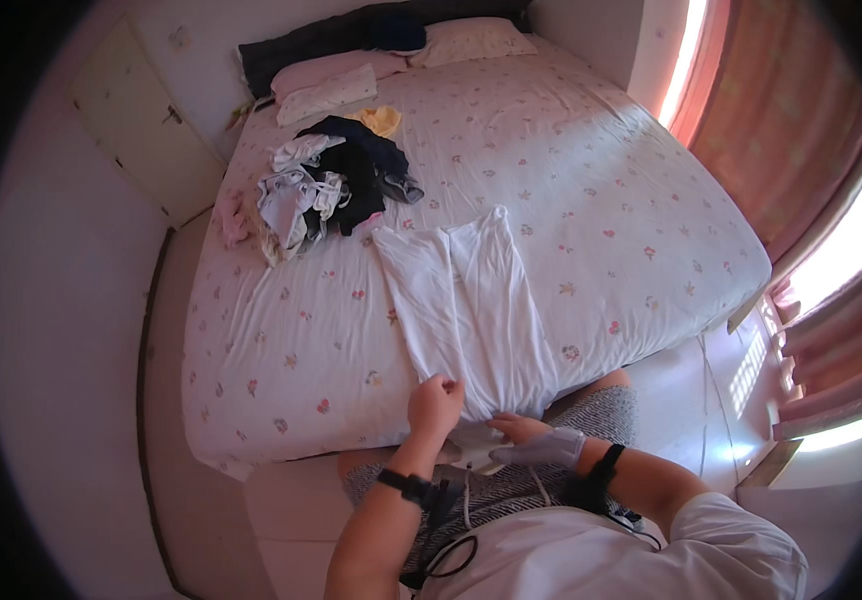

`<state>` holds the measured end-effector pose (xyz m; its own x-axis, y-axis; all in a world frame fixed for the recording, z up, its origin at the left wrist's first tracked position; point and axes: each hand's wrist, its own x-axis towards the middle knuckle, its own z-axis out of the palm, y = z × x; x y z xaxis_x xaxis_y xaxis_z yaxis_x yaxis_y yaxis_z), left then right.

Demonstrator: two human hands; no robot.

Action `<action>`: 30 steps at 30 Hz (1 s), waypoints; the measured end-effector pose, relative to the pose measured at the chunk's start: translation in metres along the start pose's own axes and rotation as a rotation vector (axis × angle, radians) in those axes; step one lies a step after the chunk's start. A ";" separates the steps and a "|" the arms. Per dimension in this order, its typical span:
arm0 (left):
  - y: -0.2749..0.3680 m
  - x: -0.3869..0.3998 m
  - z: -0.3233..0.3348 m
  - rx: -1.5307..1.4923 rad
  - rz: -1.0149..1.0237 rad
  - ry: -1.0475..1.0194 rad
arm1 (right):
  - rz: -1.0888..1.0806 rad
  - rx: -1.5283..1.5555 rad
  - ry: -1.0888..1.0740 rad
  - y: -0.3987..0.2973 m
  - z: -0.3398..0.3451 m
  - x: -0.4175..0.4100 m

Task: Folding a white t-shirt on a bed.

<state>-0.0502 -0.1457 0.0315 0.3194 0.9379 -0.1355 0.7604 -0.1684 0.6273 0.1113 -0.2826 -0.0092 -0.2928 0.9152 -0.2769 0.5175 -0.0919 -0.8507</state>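
A white cloth garment [468, 315] lies spread on the bed, its near end hanging at the mattress edge in front of me. My left hand [437, 405] is at the garment's near left edge, fingers curled closed on the white fabric or just over it; which of the two is unclear. At the near right part, my right hand [524, 433] touches the lower hem with its fingertips, a pale grey covering over part of the palm. Whether its fingers pinch the fabric cannot be seen. Black straps with small devices circle both wrists.
A mixed heap of clothes [326, 180] lies on the bed's left side, beside a yellow cloth [378, 120]. Pillows [472, 41] rest at the headboard. The floral-sheeted bed [626, 247] ends against my legs. Curtains [783, 120] hang at right; a door [142, 120] stands at left.
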 end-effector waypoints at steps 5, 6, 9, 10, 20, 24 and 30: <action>0.038 0.042 -0.001 0.219 -0.085 -0.130 | -0.086 -0.019 0.096 0.010 0.017 -0.022; 0.031 0.048 0.005 0.255 -0.092 -0.106 | -0.089 0.015 0.089 0.011 0.022 -0.023; 0.032 0.058 0.017 0.285 -0.083 -0.071 | -0.025 0.075 0.083 0.008 0.017 -0.026; 0.035 0.059 0.018 0.296 -0.080 -0.044 | -0.049 0.060 0.073 0.009 0.014 -0.026; 0.030 0.079 0.018 0.185 0.015 -0.018 | -0.029 0.122 0.017 0.015 0.014 0.009; 0.012 0.091 0.022 -0.141 0.066 -0.011 | -0.009 0.124 0.088 -0.010 -0.001 -0.018; 0.012 0.075 0.031 0.260 -0.123 0.331 | -0.013 0.071 0.004 0.019 0.009 -0.017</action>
<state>0.0003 -0.0867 0.0053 0.0509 0.9953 0.0827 0.9122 -0.0800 0.4018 0.1191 -0.3038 -0.0248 -0.2957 0.9182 -0.2635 0.4550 -0.1072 -0.8840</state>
